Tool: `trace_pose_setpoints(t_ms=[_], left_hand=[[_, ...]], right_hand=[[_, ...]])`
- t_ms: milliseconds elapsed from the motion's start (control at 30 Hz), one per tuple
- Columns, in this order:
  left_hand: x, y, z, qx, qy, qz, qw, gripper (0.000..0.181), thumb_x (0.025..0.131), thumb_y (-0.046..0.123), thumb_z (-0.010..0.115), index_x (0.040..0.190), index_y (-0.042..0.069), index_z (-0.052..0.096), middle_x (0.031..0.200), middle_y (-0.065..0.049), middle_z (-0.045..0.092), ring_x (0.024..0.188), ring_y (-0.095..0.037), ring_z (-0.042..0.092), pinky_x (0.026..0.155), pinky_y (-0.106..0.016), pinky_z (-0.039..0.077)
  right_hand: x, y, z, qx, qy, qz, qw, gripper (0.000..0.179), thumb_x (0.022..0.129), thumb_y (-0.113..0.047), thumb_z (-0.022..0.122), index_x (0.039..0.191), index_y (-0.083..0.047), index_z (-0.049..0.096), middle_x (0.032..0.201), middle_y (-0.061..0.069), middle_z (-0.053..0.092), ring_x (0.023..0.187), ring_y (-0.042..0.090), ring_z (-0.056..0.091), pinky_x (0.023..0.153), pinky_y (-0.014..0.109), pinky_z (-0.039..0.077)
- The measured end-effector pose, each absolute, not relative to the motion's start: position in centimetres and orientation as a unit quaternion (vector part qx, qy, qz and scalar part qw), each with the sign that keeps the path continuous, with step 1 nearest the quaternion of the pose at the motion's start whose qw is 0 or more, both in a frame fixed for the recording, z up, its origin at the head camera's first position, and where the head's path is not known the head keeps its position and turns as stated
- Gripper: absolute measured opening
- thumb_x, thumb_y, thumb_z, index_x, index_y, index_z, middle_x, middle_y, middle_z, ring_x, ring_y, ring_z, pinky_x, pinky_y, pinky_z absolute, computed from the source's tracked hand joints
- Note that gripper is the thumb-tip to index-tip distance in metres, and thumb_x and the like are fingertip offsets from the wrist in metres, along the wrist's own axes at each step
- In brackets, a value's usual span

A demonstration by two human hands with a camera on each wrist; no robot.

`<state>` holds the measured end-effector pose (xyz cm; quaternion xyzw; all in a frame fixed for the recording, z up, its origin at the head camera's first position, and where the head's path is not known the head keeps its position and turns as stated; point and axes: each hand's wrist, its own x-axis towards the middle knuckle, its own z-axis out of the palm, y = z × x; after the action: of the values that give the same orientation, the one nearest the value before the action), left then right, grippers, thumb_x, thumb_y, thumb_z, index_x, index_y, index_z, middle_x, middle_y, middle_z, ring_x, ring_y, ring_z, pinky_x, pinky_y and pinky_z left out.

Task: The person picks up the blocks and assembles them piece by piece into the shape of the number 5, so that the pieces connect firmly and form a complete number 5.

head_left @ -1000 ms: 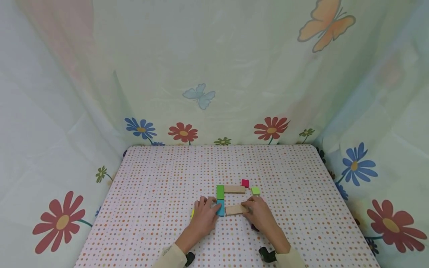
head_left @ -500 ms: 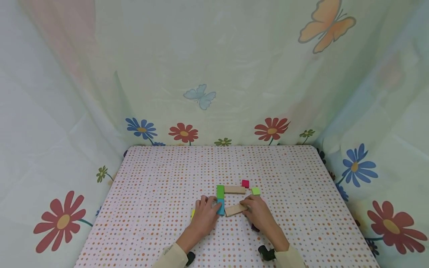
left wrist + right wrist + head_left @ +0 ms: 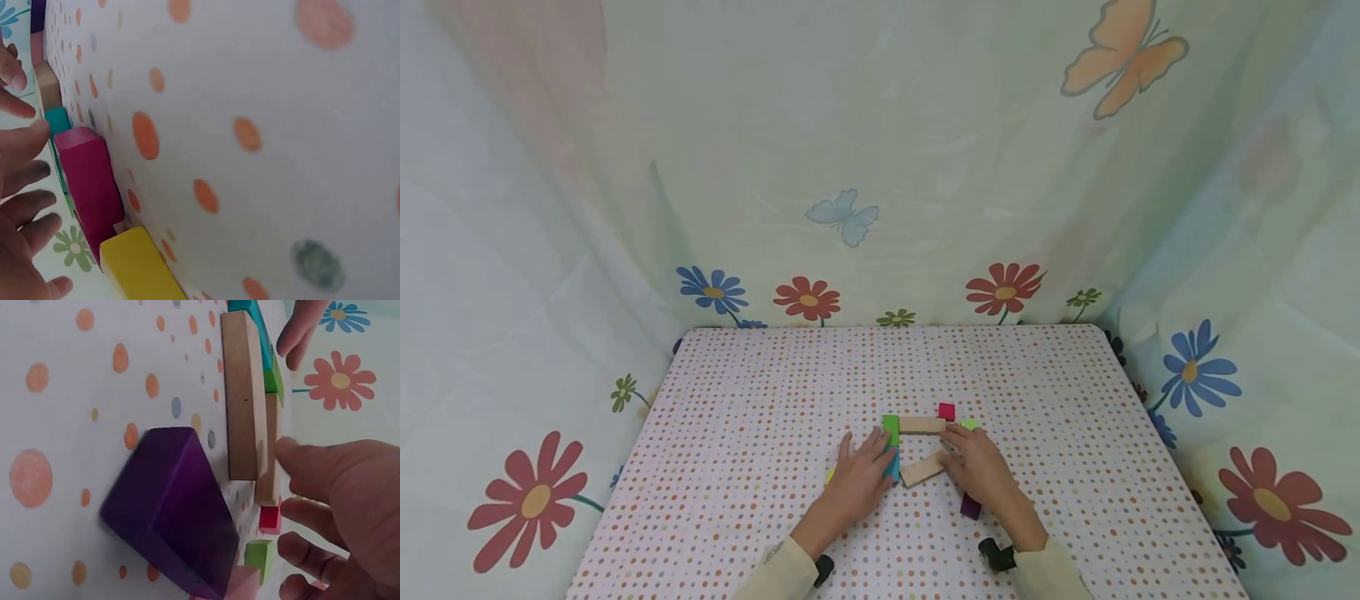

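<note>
My left hand (image 3: 853,482) spreads its fingers over the left side of a blue block (image 3: 892,467) and a green block (image 3: 891,427), which stand end to end. Beneath that hand, a magenta block (image 3: 90,181) and a yellow block (image 3: 140,265) show in the left wrist view; nothing is gripped. My right hand (image 3: 985,471) hovers with parted fingers at the right ends of two wooden planks. The near plank (image 3: 922,471) lies aslant, its left end by the blue block. The far plank (image 3: 921,426) extends rightward from the green block. Whether the right fingertips touch it, I cannot tell.
A red cube (image 3: 947,412) sits by the far plank's right end. The light green cube (image 3: 970,424) is partly hidden behind my right hand. Close to the right wrist lies a purple block (image 3: 971,506). Dotted cloth covers the table (image 3: 737,400), with curtains around it.
My right hand has let go of the near plank and moved forward toward the far one. That near plank has turned, right end away from me. The left hand's fingers have spread out.
</note>
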<state>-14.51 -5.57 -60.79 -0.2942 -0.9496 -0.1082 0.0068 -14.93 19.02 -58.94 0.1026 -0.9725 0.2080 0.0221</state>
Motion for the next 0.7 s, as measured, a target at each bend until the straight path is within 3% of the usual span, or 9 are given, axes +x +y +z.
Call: trace_pose_setpoints(t_ms=[200,467,700], left_hand=[[-14.7,-5.5,-60.7,-0.310,-0.948,-0.074,-0.029,0.054,0.105,0.035,0.066,0.153,0.012,0.057,0.171,-0.006,0.040,0.160,-0.024,0.039,0.129,-0.060,0.031],[-15.2,-5.0,-60.7,-0.324,-0.943,-0.057,-0.048,0.062,0.107,0.038,0.063,0.160,0.011,0.046,0.176,-0.008,0.031,0.163,-0.025,0.030,0.132,-0.050,0.031],[-15.9,-4.7,-60.7,-0.338,-0.939,-0.017,-0.064,0.070,0.106,0.042,0.063,0.165,0.014,0.037,0.179,-0.004,0.022,0.166,-0.028,0.023,0.132,-0.053,0.030]], right_hand=[[-14.7,18.7,-59.7,0.123,-0.979,0.160,0.013,0.058,0.093,-0.035,0.082,0.141,-0.006,0.068,0.157,0.014,0.059,0.098,0.023,0.057,0.077,0.040,0.051],[-14.4,18.6,-59.9,0.132,-0.983,0.124,-0.001,0.065,0.093,-0.043,0.079,0.147,-0.010,0.064,0.163,0.007,0.053,0.097,0.022,0.052,0.076,0.036,0.043],[-14.1,18.5,-60.1,0.134,-0.985,0.111,-0.001,0.065,0.094,-0.043,0.078,0.147,-0.009,0.064,0.164,0.006,0.052,0.099,0.023,0.052,0.073,0.034,0.038]])
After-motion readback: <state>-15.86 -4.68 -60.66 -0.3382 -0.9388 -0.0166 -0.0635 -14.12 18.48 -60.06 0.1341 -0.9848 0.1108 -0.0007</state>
